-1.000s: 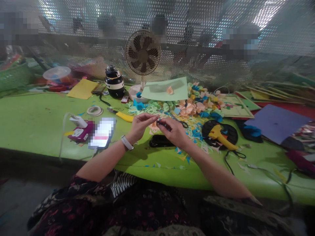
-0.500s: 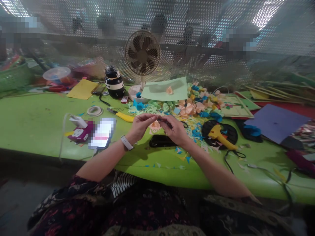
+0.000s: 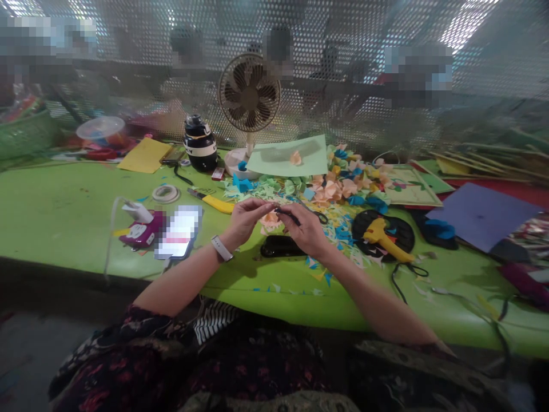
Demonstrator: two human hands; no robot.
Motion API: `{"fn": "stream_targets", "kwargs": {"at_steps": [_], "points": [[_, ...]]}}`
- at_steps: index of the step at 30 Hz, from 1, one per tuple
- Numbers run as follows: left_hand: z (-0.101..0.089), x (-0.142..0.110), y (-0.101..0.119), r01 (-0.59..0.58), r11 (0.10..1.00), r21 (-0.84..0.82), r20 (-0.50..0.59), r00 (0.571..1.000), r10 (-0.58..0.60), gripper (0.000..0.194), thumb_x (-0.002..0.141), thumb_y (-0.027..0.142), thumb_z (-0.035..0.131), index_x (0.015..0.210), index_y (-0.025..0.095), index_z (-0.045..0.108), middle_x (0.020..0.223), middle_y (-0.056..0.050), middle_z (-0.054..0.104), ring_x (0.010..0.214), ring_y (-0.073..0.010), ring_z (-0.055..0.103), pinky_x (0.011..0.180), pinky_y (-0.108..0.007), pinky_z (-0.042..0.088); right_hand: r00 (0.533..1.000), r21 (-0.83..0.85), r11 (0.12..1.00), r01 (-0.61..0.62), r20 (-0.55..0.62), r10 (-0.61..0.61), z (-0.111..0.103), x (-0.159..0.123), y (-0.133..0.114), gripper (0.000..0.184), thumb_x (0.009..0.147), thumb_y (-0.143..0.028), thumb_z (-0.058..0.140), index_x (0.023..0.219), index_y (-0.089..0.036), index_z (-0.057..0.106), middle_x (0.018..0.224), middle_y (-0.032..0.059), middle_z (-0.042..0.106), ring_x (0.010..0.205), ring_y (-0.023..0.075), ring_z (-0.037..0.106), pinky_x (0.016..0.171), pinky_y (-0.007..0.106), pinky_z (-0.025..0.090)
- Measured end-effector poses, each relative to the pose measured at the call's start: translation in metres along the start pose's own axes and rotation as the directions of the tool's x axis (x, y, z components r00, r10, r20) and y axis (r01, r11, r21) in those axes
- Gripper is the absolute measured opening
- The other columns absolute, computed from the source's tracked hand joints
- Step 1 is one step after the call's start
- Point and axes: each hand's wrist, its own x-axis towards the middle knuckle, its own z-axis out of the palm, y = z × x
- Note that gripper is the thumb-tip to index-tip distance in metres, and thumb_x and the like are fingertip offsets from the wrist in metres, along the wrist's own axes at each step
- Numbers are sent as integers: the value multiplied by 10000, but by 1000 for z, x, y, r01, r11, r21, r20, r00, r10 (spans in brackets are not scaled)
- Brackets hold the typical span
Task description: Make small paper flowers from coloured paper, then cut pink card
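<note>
Clock centred on the fingertips
Left hand (image 3: 249, 222): finger and thumb close to the right's fingertips; cannot tell whether anything is pinched
Right hand (image 3: 307, 230): closed on a small dark object (image 3: 290, 215), kind unclear, lying at the centre; a loose pinch could let it drop
Black case (image 3: 278, 246), six o'clock: a dropped piece might strike it and skid
Paper scraps (image 3: 343, 233), three to four o'clock: likely to hide anything small that falls among them
Yellow cutter (image 3: 218, 203), nine o'clock, just beyond the left hand: a careless swing outward could nudge it
Yellow glue gun (image 3: 386, 240), between three and four, on a black pad (image 3: 359, 232): an outward sweep of the right forearm might snag the black cord (image 3: 399, 288) by it
Fan (image 3: 250, 94), just before twelve: a draught, were it running, could scatter the paper flowers (image 3: 332, 187) at two
</note>
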Motion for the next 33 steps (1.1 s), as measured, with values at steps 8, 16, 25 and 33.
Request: {"fn": "stream_targets", "kwargs": {"at_steps": [8,16,25,33], "points": [[-1,5,6,-22,997,-78,-77,997,16,260,578,296,953,647,193,725,740,4,763,772,-129,725,935,-319,539,983,-94,984,-148,94,157,0,-2,0,235,1011,-392,485,1018,-207,628,875,63,719,688,179,649,676,299,467],[-6,12,13,-17,995,-98,-149,989,2,165,724,222,865,687,184,708,773,14,753,792,-108,717,1019,-346,513,974,-132,977,-168,128,185,-9,4,-1,181,960,-364,478,951,-213,577,865,76,694,749,212,617,690,318,445],[-11,11,13,61,997,-45,-94,993,-65,246,701,361,886,730,185,717,839,-24,774,879,-162,739,964,-376,555,906,297,858,-418,69,418,-18,8,0,111,882,-345,510,863,-235,510,617,-44,466,539,129,400,527,279,340],[-7,2,9,125,990,69,112,985,-133,302,643,432,913,718,189,750,962,-72,795,980,-200,735,945,-358,541,846,578,640,-506,187,500,-18,10,-4,294,810,-433,681,984,-209,604,547,-105,349,460,73,242,441,245,188]]}}
